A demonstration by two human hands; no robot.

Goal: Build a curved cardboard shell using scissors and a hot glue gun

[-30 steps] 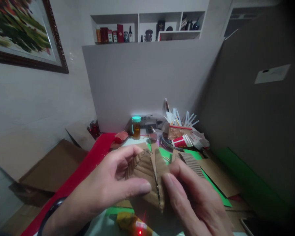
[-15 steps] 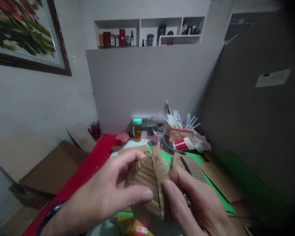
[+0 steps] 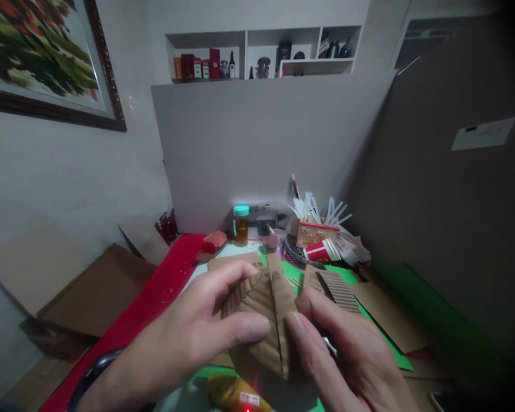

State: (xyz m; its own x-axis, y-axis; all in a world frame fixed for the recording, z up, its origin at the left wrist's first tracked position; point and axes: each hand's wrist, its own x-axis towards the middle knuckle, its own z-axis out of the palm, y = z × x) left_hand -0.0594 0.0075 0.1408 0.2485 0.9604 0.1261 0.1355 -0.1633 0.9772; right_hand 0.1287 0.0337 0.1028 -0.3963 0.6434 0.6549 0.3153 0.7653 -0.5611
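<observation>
A brown corrugated cardboard piece (image 3: 257,306), curved and pointed like a leaf, is held up over the table, with a dark seam running down its right part. My left hand (image 3: 197,329) grips it from the left, thumb lying on its ribbed face. On the right edge, my right hand (image 3: 343,343) pinches it between thumb and fingers; a small shiny object shows beside those fingers, too hidden to name. Beneath the piece lies a yellow item (image 3: 227,393) with a white label and a red light spot.
Green sheets (image 3: 397,352), a ribbed cardboard piece (image 3: 341,293) and flat cardboard (image 3: 388,315) lie to the right. Farther back stand an amber jar (image 3: 241,229), a box of white strips (image 3: 317,234) and tipped paper cups (image 3: 320,250). Red cloth (image 3: 154,292) covers the left side.
The view has shifted slightly. The cardboard piece is turned a little, and both hands keep their hold on it.
</observation>
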